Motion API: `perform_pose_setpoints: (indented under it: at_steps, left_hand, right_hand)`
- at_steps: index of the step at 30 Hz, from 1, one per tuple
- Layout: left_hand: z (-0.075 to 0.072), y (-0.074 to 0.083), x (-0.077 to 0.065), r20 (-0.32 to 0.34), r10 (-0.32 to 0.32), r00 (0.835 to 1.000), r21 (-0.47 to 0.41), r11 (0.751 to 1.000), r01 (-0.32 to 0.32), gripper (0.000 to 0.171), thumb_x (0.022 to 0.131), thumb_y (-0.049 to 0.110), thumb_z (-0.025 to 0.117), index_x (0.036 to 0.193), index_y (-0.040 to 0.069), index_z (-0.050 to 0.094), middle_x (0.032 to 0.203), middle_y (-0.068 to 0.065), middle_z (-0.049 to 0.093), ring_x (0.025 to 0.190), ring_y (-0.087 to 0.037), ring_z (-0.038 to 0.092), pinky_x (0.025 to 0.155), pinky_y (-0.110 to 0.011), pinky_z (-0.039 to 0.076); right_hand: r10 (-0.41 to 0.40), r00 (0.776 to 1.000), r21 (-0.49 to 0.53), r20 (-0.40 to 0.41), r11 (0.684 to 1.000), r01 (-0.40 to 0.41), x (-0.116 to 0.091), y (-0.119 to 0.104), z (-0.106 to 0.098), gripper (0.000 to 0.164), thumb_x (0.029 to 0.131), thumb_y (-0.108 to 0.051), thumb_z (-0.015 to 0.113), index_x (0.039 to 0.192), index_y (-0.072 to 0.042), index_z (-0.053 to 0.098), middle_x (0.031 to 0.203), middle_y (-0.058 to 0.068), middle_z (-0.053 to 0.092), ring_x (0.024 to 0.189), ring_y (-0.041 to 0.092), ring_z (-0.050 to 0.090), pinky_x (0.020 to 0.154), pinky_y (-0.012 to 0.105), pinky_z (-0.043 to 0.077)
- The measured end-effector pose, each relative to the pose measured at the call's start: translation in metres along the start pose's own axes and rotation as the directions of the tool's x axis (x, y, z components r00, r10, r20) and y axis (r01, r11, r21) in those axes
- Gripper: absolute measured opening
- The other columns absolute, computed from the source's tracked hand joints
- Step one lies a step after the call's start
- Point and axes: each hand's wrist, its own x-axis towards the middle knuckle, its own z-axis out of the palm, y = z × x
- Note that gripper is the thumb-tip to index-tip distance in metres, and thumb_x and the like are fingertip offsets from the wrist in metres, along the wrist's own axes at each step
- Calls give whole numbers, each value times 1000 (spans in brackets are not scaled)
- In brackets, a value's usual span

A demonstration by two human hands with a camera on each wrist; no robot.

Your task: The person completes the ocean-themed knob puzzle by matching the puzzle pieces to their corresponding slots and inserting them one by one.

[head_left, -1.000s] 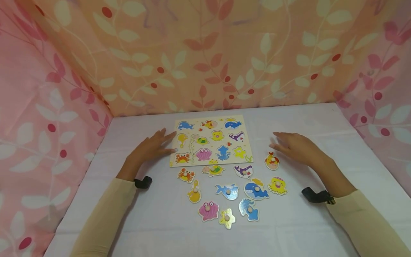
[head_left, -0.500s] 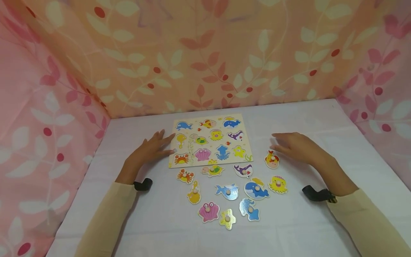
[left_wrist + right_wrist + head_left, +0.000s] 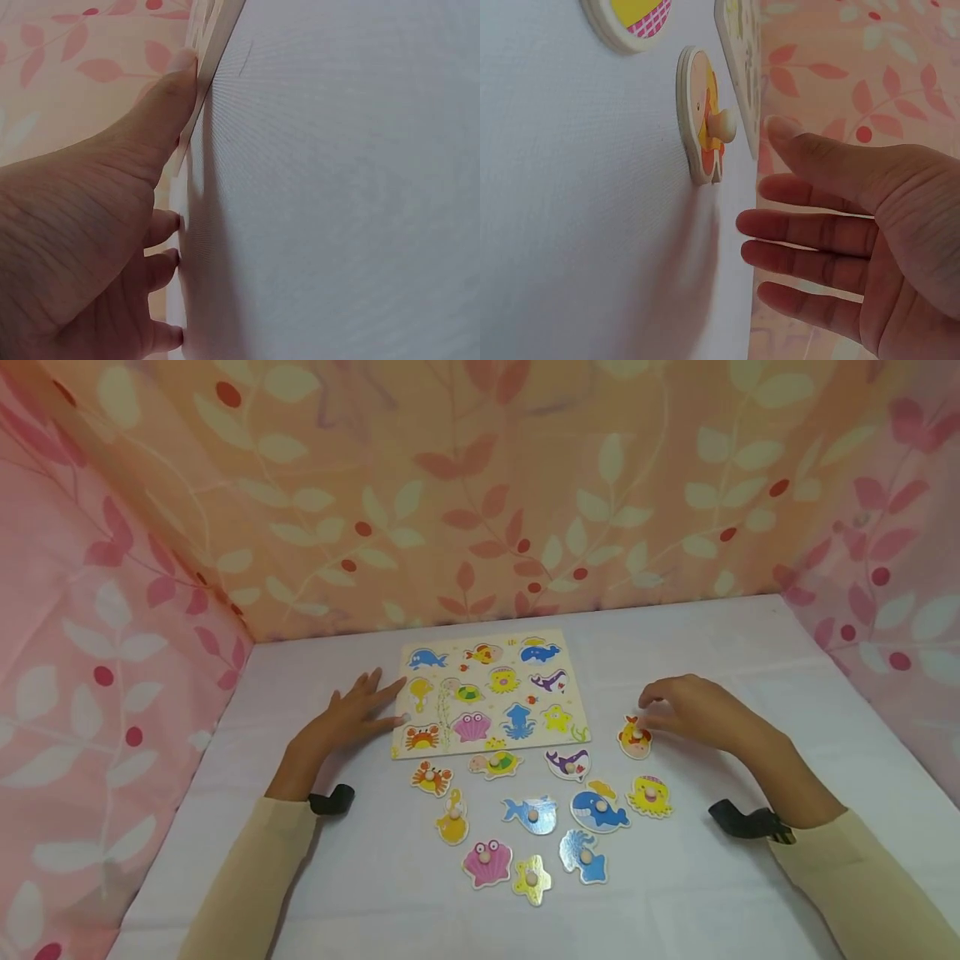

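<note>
A wooden puzzle board (image 3: 456, 643) with printed sea animals lies on the white table. My left hand (image 3: 351, 717) is spread at its left side; the thumb (image 3: 174, 90) touches the board's edge, and the other fingertips rest low by the table. Over a red-and-yellow fish piece (image 3: 634, 747) hovers my right hand (image 3: 693, 712), fingers slightly bent. In the right wrist view, the fish piece's wooden knob (image 3: 722, 125) stands just apart from the thumb and fingertips. An octopus piece (image 3: 650, 797) lies below the fish piece, nearer the person.
Several knobbed pieces lie in front of the board: crab (image 3: 431, 777), turtle (image 3: 496, 764), purple whale (image 3: 568, 765), seahorse (image 3: 452, 822), blue whales (image 3: 600, 810), shell (image 3: 487, 865), starfish (image 3: 532, 880) and squid (image 3: 585, 857). A floral cloth (image 3: 465, 510) walls the table's back and sides.
My right hand has bent its fingers and come down closer to the fish piece. The left hand stays at the board's edge. The head view has shifted slightly.
</note>
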Motion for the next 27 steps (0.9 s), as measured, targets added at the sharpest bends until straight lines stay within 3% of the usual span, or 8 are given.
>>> perform_pose_setpoints:
  at_steps: [3,8,18,27]
  left_hand:
    - [1,0,-4,-1,-5,1000,-8,1000,5,86,91,73,55,162,37,23,170,-15,2,155,-41,-5,113,-74,-4]
    - [3,2,-4,3,-17,1000,-5,1000,17,85,91,74,53,162,39,21,171,-12,0,155,-39,-7,114,-73,-5]
    - [8,-1,-1,-5,-4,1000,-3,1000,4,86,91,74,53,162,38,22,170,-14,0,155,-41,-6,113,-73,-6]
    - [3,3,-6,-18,-20,1000,-16,1000,20,84,91,72,55,162,39,22,171,-12,2,155,-38,-6,114,-72,-6]
  right_hand:
    - [-17,1000,-19,11,1000,18,0,-2,1,25,88,-29,81,105,-11,77,100,6,74,100,32,66,90,54,54]
    - [-44,998,-30,43,999,45,-1,0,2,20,86,-30,83,94,-14,76,82,-5,68,80,18,59,77,42,56]
    - [-69,993,-15,99,997,71,-5,-5,8,26,82,-36,85,92,-14,76,72,-7,61,72,15,54,67,31,50]
    - [-75,994,-67,84,994,81,-4,-9,12,21,83,-29,85,89,-12,74,67,-5,56,68,15,52,63,30,48]
